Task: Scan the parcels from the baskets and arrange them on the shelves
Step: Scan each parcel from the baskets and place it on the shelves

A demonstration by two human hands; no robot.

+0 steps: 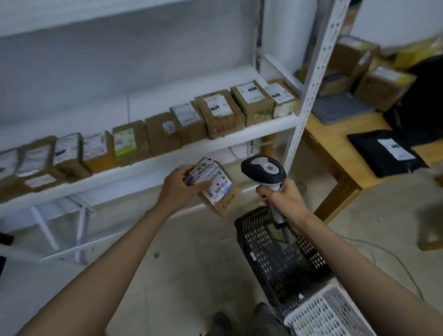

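Nearest the camera, at the bottom right, a white basket sits on the floor, with a black basket just beyond it. Above the black basket, the right hand grips the handle of a barcode scanner, fingers curled tight around it, its head tilted toward the left. Just left of the scanner, the left hand holds a small cardboard parcel in the air, thumb pressed across its white label and the other fingers wrapped behind; the label faces up and reads 3016. Beyond both hands, a white shelf carries a row of labelled parcels standing side by side along its front edge. Farther right, a wooden desk holds a black package and several brown boxes.
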